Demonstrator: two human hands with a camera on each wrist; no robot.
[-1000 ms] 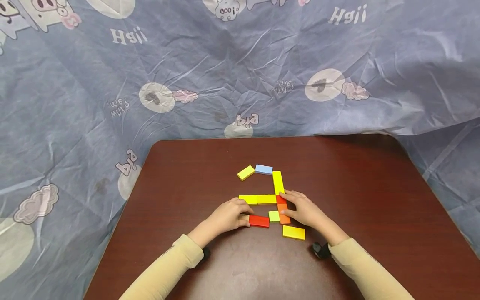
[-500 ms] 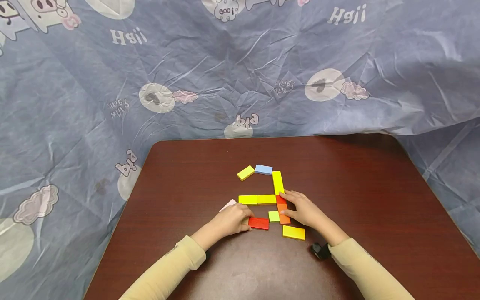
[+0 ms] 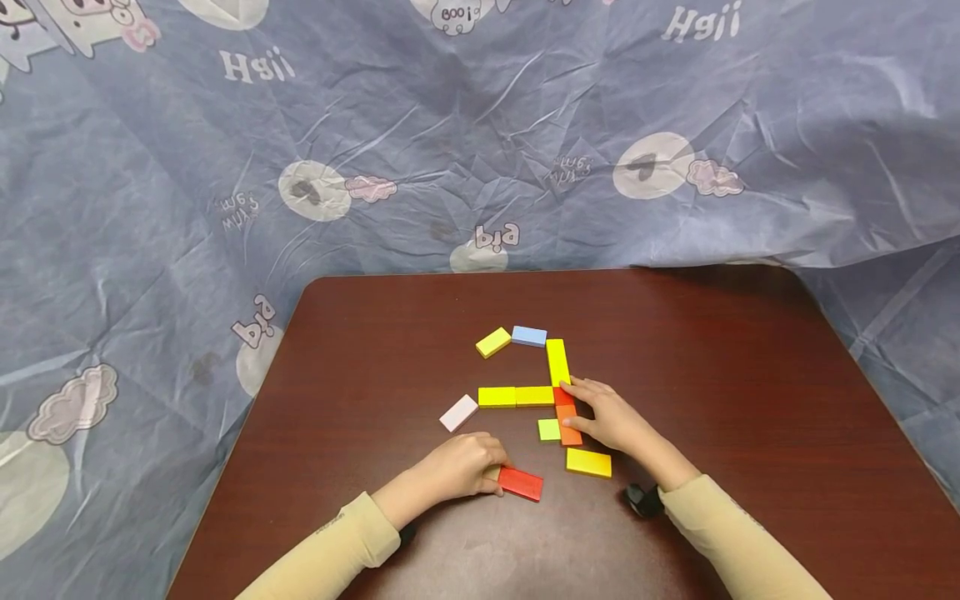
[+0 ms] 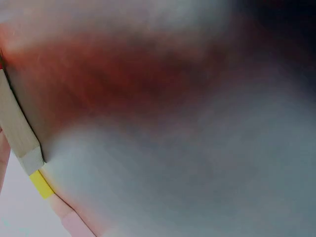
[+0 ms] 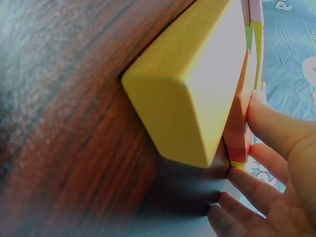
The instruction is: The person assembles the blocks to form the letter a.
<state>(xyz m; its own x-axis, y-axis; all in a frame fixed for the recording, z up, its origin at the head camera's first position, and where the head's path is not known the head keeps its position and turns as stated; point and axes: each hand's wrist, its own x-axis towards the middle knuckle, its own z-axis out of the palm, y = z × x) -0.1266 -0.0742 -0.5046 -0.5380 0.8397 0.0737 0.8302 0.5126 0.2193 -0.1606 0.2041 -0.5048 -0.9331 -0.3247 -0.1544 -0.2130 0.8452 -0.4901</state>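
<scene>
My left hand (image 3: 461,467) pinches a red block (image 3: 521,484) near the table's front. A wood-coloured piece shows between thumb and fingers at its left end; whether it is a separate block I cannot tell. In the left wrist view a wood-coloured side (image 4: 19,116) stands at the left edge; blur hides most else. My right hand (image 3: 611,417) rests with spread fingers on a column of blocks. Its thumb touches the orange block (image 3: 568,433), and its index fingertip lies by the small red block (image 3: 562,396) and the upright yellow block (image 3: 557,360).
A lime block (image 3: 549,430) adjoins the orange one. Two yellow blocks (image 3: 497,397) run left from the red one. A pale pink block (image 3: 458,413) lies at their left. A blue block (image 3: 529,336) and a tilted yellow block (image 3: 493,342) sit farther back. Another yellow block (image 3: 588,462) lies nearer.
My left hand has drawn the red block away from the lime block, toward the table's front, turning it slightly. The pink block has come into view. My right hand stays in place.
</scene>
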